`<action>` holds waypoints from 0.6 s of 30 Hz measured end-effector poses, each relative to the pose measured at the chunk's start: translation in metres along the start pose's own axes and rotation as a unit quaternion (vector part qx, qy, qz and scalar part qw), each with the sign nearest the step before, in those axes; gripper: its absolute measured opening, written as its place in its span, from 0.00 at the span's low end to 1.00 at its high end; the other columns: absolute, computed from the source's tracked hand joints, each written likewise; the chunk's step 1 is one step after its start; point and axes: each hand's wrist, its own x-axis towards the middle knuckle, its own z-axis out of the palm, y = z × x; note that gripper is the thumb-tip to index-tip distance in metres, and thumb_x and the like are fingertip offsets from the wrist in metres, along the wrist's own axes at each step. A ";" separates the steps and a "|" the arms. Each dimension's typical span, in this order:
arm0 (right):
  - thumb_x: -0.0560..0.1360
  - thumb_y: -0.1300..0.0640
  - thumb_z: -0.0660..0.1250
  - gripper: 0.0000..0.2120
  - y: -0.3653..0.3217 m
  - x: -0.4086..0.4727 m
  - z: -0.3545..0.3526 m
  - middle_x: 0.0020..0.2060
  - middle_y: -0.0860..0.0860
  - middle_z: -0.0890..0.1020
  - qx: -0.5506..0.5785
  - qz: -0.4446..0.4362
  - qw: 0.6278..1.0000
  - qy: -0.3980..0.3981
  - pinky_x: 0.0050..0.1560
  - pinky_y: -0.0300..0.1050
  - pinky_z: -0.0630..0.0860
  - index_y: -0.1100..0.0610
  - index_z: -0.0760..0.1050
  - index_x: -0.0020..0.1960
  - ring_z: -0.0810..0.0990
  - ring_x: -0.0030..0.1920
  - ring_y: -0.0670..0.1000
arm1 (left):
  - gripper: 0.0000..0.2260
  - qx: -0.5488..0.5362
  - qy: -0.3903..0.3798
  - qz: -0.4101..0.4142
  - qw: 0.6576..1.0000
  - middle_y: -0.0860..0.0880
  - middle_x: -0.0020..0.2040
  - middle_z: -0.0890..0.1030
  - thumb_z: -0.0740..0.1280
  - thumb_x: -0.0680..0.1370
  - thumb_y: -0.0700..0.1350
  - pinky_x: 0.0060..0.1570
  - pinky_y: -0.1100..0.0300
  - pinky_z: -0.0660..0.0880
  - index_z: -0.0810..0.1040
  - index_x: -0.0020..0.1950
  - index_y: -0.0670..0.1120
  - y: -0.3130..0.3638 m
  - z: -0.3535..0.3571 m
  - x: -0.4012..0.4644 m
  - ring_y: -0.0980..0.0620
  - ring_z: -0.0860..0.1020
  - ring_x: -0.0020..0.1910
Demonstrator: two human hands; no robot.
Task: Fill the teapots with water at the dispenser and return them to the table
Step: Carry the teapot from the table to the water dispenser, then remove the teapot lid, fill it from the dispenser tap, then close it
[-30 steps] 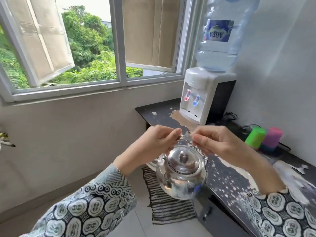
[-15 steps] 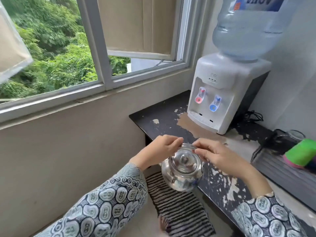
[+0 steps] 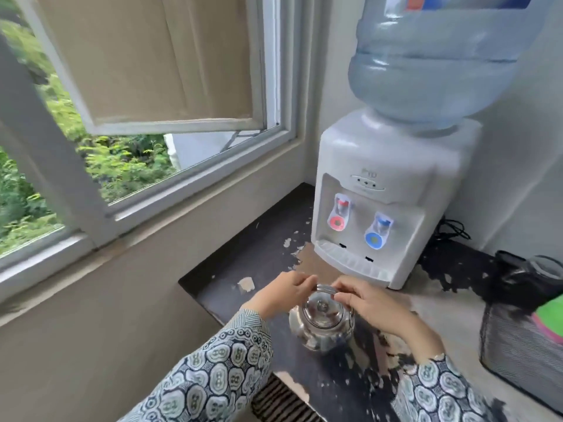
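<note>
A shiny steel teapot (image 3: pixel 321 324) with its lid on is over the near part of the dark worn counter (image 3: pixel 259 254). I cannot tell if its base touches the surface. My left hand (image 3: pixel 281 295) pinches the left end of its raised wire handle (image 3: pixel 326 288). My right hand (image 3: pixel 364 301) pinches the right end. The white water dispenser (image 3: pixel 390 190) stands just beyond, with a red tap (image 3: pixel 338 216), a blue tap (image 3: pixel 377 234) and a drip tray (image 3: pixel 350 261). A large blue water bottle (image 3: pixel 435 62) sits on top.
An open window (image 3: pixel 170 95) and its sill run along the left wall. At the right stand a mesh basket (image 3: pixel 518 345) with a green cup (image 3: pixel 553 318), a black bag (image 3: pixel 524 281) and a cable (image 3: pixel 451 233). A striped mat (image 3: pixel 283 403) lies on the floor below.
I have stepped closer to the dispenser. Both hands have carried the teapot forward and down, from beside the counter's edge to over its near part.
</note>
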 end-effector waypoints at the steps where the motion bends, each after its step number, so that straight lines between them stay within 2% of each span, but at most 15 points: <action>1: 0.78 0.56 0.60 0.05 0.005 0.010 -0.002 0.45 0.53 0.81 0.004 0.014 1.000 0.009 0.41 0.30 0.68 0.54 0.75 0.48 0.75 0.42 0.44 | 0.17 0.002 -0.010 0.006 1.000 0.48 0.36 0.74 0.54 0.82 0.49 0.31 0.63 0.64 0.73 0.40 0.41 -0.004 -0.001 0.015 0.58 0.67 0.29; 4: 0.77 0.56 0.60 0.06 0.019 0.037 -0.008 0.46 0.52 0.81 0.017 0.059 0.997 0.043 0.48 0.38 0.69 0.54 0.75 0.49 0.77 0.47 0.48 | 0.17 0.004 -0.048 0.030 0.998 0.49 0.33 0.72 0.54 0.82 0.49 0.33 0.59 0.64 0.71 0.39 0.41 -0.011 -0.004 0.058 0.57 0.67 0.29; 7: 0.77 0.56 0.60 0.05 0.028 0.057 -0.014 0.42 0.50 0.79 0.033 0.090 0.993 0.071 0.48 0.42 0.70 0.54 0.75 0.47 0.76 0.44 0.49 | 0.18 -0.006 -0.085 0.051 0.995 0.46 0.36 0.76 0.54 0.82 0.49 0.36 0.63 0.68 0.75 0.42 0.38 -0.018 -0.007 0.097 0.55 0.70 0.32; 10: 0.77 0.56 0.60 0.05 0.032 0.074 -0.017 0.41 0.47 0.77 0.043 0.128 0.986 0.099 0.48 0.42 0.70 0.51 0.73 0.44 0.75 0.43 0.47 | 0.19 -0.021 -0.118 0.067 0.991 0.44 0.40 0.80 0.55 0.81 0.50 0.43 0.57 0.72 0.76 0.43 0.38 -0.024 -0.010 0.129 0.52 0.74 0.37; 12: 0.77 0.55 0.60 0.06 0.033 0.077 -0.017 0.40 0.47 0.77 0.041 0.144 0.982 0.113 0.49 0.42 0.71 0.48 0.71 0.42 0.75 0.42 0.46 | 0.18 -0.029 -0.128 0.084 0.988 0.50 0.33 0.77 0.55 0.81 0.50 0.38 0.59 0.69 0.74 0.35 0.44 -0.025 -0.012 0.140 0.54 0.72 0.34; 14: 0.76 0.52 0.61 0.03 0.035 0.078 -0.012 0.42 0.47 0.79 0.055 0.166 0.973 0.151 0.54 0.48 0.73 0.46 0.72 0.45 0.77 0.45 0.47 | 0.19 -0.045 -0.149 0.106 0.982 0.56 0.27 0.73 0.57 0.81 0.48 0.34 0.61 0.67 0.69 0.29 0.51 -0.025 -0.012 0.147 0.58 0.69 0.29; 16: 0.76 0.53 0.62 0.05 0.032 0.073 -0.001 0.45 0.41 0.79 0.061 0.181 0.966 0.173 0.53 0.43 0.73 0.45 0.75 0.48 0.76 0.46 0.41 | 0.19 -0.062 -0.161 0.121 0.977 0.57 0.23 0.73 0.60 0.79 0.45 0.33 0.64 0.66 0.68 0.28 0.53 -0.031 -0.010 0.149 0.61 0.68 0.27; 18: 0.76 0.54 0.62 0.07 0.029 0.067 0.016 0.48 0.39 0.77 0.036 0.183 0.964 0.190 0.54 0.40 0.71 0.47 0.77 0.51 0.75 0.48 0.39 | 0.17 -0.080 -0.170 0.150 0.971 0.58 0.25 0.72 0.63 0.77 0.44 0.35 0.64 0.65 0.68 0.29 0.54 -0.045 -0.006 0.149 0.61 0.68 0.29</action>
